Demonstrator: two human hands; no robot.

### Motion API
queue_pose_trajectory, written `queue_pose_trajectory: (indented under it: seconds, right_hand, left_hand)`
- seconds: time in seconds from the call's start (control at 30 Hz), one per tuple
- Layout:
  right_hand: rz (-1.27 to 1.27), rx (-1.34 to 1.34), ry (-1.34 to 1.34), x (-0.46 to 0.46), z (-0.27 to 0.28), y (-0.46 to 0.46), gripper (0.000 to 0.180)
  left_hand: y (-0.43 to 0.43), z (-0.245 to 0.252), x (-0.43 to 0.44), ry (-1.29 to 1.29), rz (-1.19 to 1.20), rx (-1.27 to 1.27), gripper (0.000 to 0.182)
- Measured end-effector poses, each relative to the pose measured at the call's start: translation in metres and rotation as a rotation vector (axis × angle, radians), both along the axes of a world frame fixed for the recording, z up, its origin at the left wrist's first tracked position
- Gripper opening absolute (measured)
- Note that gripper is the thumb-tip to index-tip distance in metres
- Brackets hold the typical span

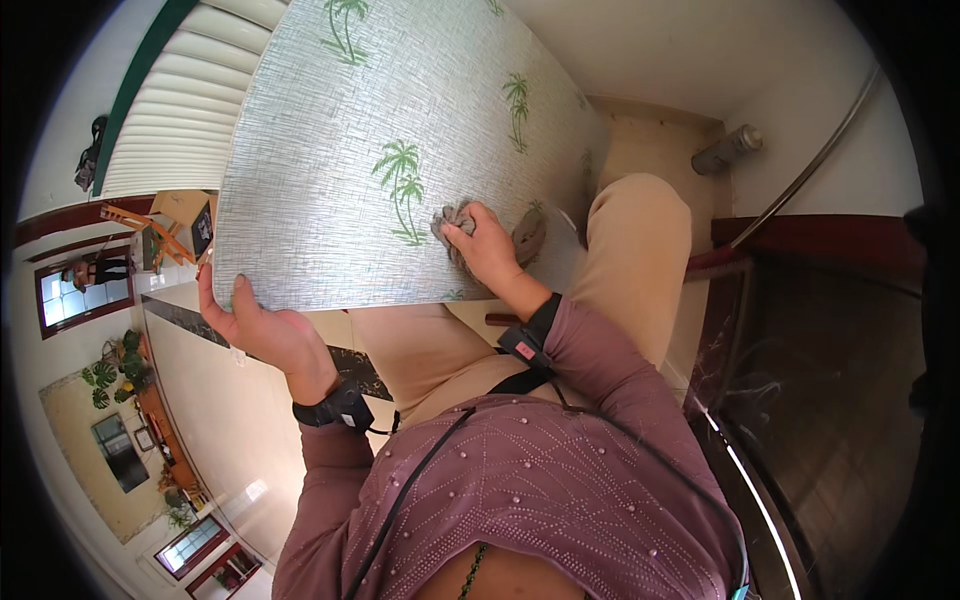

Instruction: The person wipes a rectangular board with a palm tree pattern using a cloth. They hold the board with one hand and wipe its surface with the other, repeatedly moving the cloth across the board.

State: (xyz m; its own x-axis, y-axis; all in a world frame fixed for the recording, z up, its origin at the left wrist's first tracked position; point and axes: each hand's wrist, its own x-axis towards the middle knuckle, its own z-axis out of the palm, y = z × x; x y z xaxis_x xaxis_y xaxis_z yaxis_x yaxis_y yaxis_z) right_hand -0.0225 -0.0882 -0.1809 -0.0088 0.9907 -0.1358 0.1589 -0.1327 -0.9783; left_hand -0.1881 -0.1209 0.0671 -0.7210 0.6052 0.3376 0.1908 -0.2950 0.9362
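Note:
A large, glossy, silvery panel (315,180) printed with green palm trees leans across my lap. My left hand (266,326) holds its near left corner, with the thumb on the printed face and the fingers around the edge. A crumpled grey-brown cloth (452,217) is gripped in my right hand (487,251) and rests against the panel beside one palm print. Past that hand shows a brownish patch; whether it is more cloth or a reflection, I cannot tell. Both wrists wear black bands, and the right one carries a small black box (525,346).
Black cables run across my top. A grey cylindrical container (727,150) stands by the wall. To the right are a curved metal rail (810,161) and a dark glossy surface (825,360). A wooden folding chair (169,244), a television (120,452) and a person (101,271) appear far left.

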Motion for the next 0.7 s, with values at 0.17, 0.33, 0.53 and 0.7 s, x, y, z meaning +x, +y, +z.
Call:
queue_pose_trajectory:
  seconds: [0.17,0.33,0.53,0.7]
  right_hand:
    - [-0.033,-0.156,0.162,0.009,-0.009,-0.001,0.038]
    - [-0.060,-0.256,0.090,0.039,-0.023,0.021,0.041]
    - [0.116,0.046,-0.038,0.011,0.010,0.026,0.042]
    - [0.178,-0.031,0.035,0.019,0.002,0.029,0.045]
  left_hand:
    - [-0.003,0.000,-0.003,0.012,0.014,-0.036,0.044]
    - [-0.002,0.000,-0.003,0.026,0.005,-0.024,0.043]
    - [-0.004,0.002,0.004,-0.037,-0.016,-0.020,0.043]
    - [-0.002,0.005,0.004,-0.047,0.011,-0.035,0.043]
